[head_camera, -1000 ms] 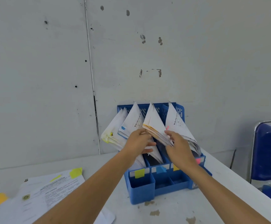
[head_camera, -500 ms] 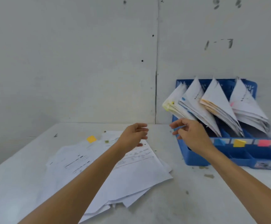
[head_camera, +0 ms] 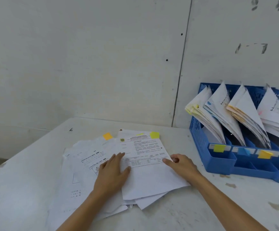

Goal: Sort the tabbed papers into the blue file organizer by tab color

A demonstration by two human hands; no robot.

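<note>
A loose pile of white papers lies on the white table. The top sheet carries a yellow tab; an orange tab sticks out of a sheet below. My left hand presses flat on the pile at the top sheet's left edge. My right hand pinches the right edge of that sheet, thumb on top. The blue file organizer stands at the right against the wall, its slots full of leaning papers, with yellow, blue, orange and pink labels along its front.
A grey wall with a vertical seam backs the white table. The table's left edge runs diagonally at the far left. Stains mark the tabletop near the organizer.
Both hands left the organizer, moved left and down, and settled on the paper pile. The view swung left with them. The right hand took hold of the top sheet's edge.
</note>
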